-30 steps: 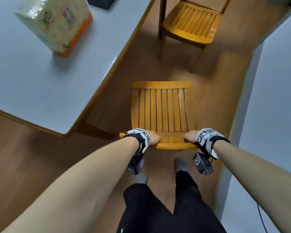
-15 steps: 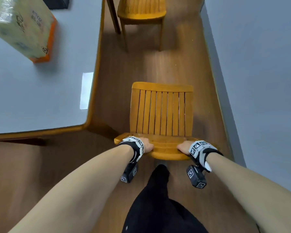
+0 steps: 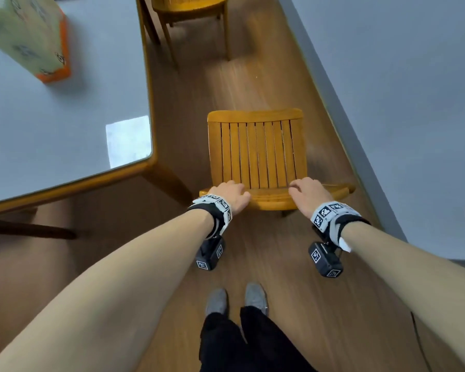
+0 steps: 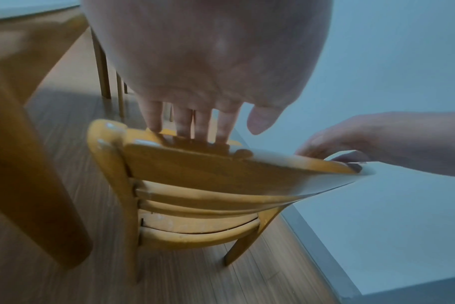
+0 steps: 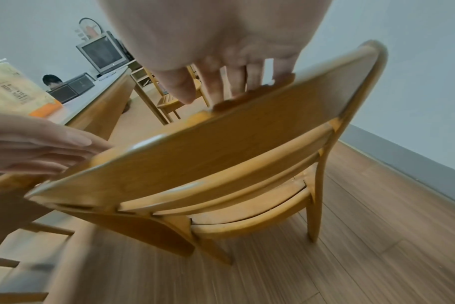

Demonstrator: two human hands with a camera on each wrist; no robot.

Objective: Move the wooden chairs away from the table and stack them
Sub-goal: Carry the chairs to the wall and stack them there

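A wooden slatted chair (image 3: pixel 257 151) stands on the floor between the table (image 3: pixel 65 116) and the wall, its back toward me. My left hand (image 3: pixel 230 191) rests on the left part of the top rail (image 4: pixel 208 170), its fingers (image 4: pixel 195 123) straight over the edge and its thumb off the wood. My right hand (image 3: pixel 306 190) lies on the right part of the rail (image 5: pixel 221 148), fingers (image 5: pixel 229 82) reaching over it and thumb hanging free. A second wooden chair (image 3: pixel 188 6) stands farther ahead beside the table.
A wrapped tissue pack (image 3: pixel 30 36) and a white sheet (image 3: pixel 126 140) lie on the grey table top. The grey wall (image 3: pixel 400 103) runs close along the right. My feet (image 3: pixel 236 299) stand behind the chair. A table leg (image 4: pixel 26 164) is just left of it.
The chair and I have moved back past the table corner, toward the wall. Both hands have loosened from a grip on the top rail to straight fingers lying on it.
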